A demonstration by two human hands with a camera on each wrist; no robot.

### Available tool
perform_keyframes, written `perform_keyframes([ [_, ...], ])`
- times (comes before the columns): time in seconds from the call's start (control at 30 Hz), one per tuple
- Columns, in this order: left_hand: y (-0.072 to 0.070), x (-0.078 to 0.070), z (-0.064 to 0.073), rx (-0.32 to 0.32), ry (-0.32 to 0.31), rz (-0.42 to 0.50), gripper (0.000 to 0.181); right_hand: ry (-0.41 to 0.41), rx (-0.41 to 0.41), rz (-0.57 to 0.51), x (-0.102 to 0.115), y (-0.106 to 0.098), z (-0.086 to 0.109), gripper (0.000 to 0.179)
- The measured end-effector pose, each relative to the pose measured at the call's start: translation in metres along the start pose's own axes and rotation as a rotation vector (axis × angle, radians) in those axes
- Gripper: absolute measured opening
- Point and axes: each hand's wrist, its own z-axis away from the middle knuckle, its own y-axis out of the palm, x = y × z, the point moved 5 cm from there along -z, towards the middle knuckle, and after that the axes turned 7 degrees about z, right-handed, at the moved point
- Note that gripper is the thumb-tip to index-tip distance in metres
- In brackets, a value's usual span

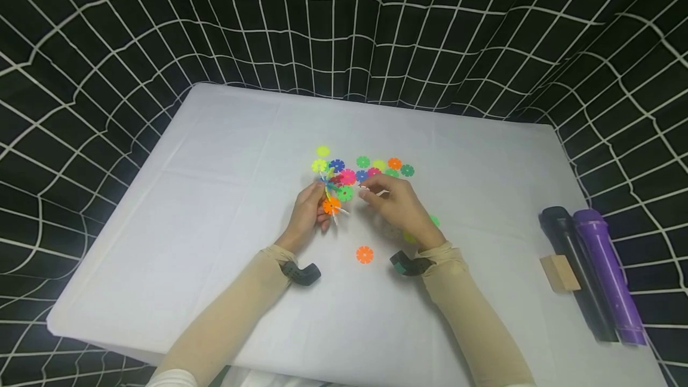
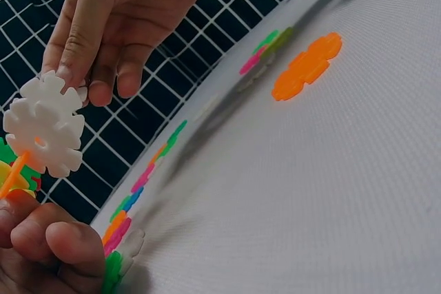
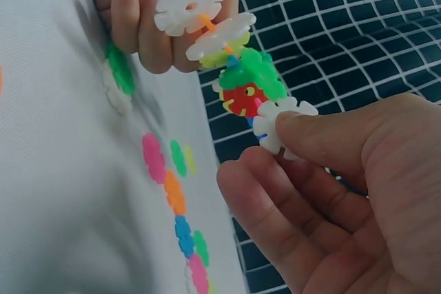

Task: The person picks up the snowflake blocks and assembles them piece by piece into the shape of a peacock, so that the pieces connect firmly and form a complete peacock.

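Observation:
My left hand [image 1: 304, 215] grips a cluster of interlocked snowflake discs, among them an orange disc [image 1: 331, 205]. In the right wrist view the cluster also shows a white disc [image 3: 190, 5], a green disc [image 3: 256, 72] and a red disc [image 3: 242, 99]. My right hand [image 1: 399, 205] pinches another white disc [image 3: 266, 129] between thumb and fingers. This disc is right at the end of the cluster, overlapping a bit of pink in the right wrist view; whether it is slotted in I cannot tell.
Several loose discs lie on the white table [image 1: 177, 226] beyond my hands, including a dark green disc [image 1: 407, 170]. A single orange disc [image 1: 364, 254] lies nearer me. At the right are a wooden block [image 1: 560, 273], a black tube [image 1: 583, 279] and a purple tube [image 1: 610, 279].

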Motion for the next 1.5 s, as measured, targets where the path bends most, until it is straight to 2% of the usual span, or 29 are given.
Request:
perform_keyframes([
  [0.4,0.000,0.000,0.001,0.003,-0.017,0.002,0.034,0.039,0.017,0.014,-0.002,0.000,0.001,0.023],
  [0.7,-0.001,0.001,0.001,0.013,-0.022,-0.014,0.035,-0.013,-0.007,-0.003,0.000,0.005,0.001,0.013],
  [1.0,-0.001,0.002,0.001,-0.020,-0.005,-0.097,0.033,-0.027,-0.065,0.000,0.002,0.016,0.003,0.009],
  [1.13,-0.001,0.002,0.001,0.002,0.011,-0.129,0.033,0.007,-0.075,-0.001,-0.004,0.014,0.001,0.014],
  [1.23,0.001,0.001,0.001,0.027,0.023,-0.120,0.033,0.048,-0.036,0.020,-0.011,0.006,-0.002,0.026],
  [1.33,0.000,-0.001,0.000,0.008,0.021,-0.051,0.031,0.100,0.034,0.110,-0.019,-0.005,-0.004,0.031],
  [1.4,-0.001,-0.001,0.000,-0.015,0.013,-0.002,0.028,0.124,0.121,0.194,-0.027,-0.013,-0.002,0.031],
  [1.5,-0.002,-0.002,-0.001,-0.042,0.000,0.037,0.027,0.136,0.318,0.322,-0.034,-0.020,0.007,0.032],
])
